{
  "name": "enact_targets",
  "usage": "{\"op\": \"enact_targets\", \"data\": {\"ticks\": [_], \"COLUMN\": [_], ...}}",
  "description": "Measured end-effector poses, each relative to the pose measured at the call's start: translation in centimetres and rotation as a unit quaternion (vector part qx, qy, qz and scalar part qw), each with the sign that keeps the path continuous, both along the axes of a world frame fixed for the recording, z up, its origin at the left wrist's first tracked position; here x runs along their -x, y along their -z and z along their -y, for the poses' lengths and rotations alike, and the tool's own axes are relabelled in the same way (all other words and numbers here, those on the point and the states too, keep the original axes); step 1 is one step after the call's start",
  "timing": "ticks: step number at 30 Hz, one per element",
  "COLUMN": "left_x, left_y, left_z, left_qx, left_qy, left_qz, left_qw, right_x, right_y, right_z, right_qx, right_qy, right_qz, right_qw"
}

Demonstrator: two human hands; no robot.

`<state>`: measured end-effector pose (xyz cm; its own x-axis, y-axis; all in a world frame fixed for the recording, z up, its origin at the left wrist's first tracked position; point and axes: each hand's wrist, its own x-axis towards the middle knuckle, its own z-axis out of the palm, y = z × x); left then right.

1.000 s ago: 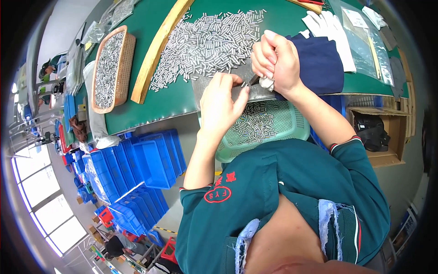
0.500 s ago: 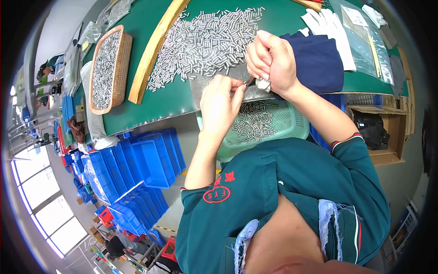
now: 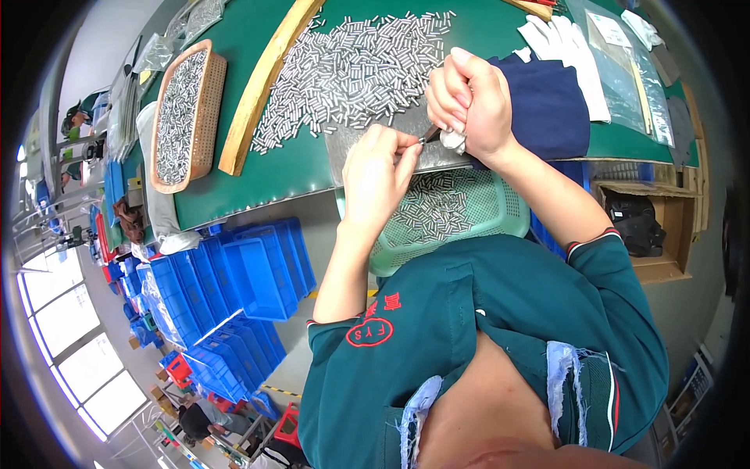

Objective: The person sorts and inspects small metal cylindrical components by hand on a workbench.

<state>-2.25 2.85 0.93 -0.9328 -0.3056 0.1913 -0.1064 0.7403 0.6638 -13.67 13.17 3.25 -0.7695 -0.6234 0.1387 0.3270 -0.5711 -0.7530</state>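
Note:
Between thumb and forefinger, my left hand (image 3: 376,172) pinches a small metal cylinder (image 3: 422,141). My right hand (image 3: 480,105) is wrapped in a fist around a tool with a white cloth-bound grip (image 3: 453,141); its dark tip (image 3: 431,133) meets or nearly meets the cylinder. What kind of tool it is, I cannot tell. Both hands are over a grey metal plate (image 3: 338,152) at the table's near edge. Beyond them spreads a heap of small silvery cylinders (image 3: 355,74). Below the hands, a light green basket (image 3: 509,205) holds more cylinders.
A wooden strip (image 3: 262,90) borders the heap on the left, with a tan basket (image 3: 205,129) of cylinders past it. On the right lie dark blue cloth (image 3: 547,109), white gloves (image 3: 574,59) and a plastic bag (image 3: 625,78). Blue bins (image 3: 262,273) stand lower left; a cardboard box (image 3: 676,234) lower right.
My right hand has shifted slightly to the right with the tool. My left hand keeps its pinch in nearly the same place.

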Motion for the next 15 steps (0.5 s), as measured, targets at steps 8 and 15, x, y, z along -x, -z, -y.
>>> {"op": "enact_targets", "data": {"ticks": [8, 15], "left_x": [0.1, -0.9], "left_y": [-0.2, -1.7], "left_z": [0.1, 0.0], "left_qx": [0.015, 0.022], "left_qy": [0.014, 0.146], "left_qz": [-0.004, 0.023], "left_qw": [1.000, 0.989], "right_x": [-0.6, 0.2], "right_y": [0.5, 0.5], "right_z": [0.2, 0.0], "right_qx": [0.021, 0.014], "right_qy": [-0.040, -0.025], "right_qz": [-0.067, -0.007], "right_qw": [0.997, 1.000]}}
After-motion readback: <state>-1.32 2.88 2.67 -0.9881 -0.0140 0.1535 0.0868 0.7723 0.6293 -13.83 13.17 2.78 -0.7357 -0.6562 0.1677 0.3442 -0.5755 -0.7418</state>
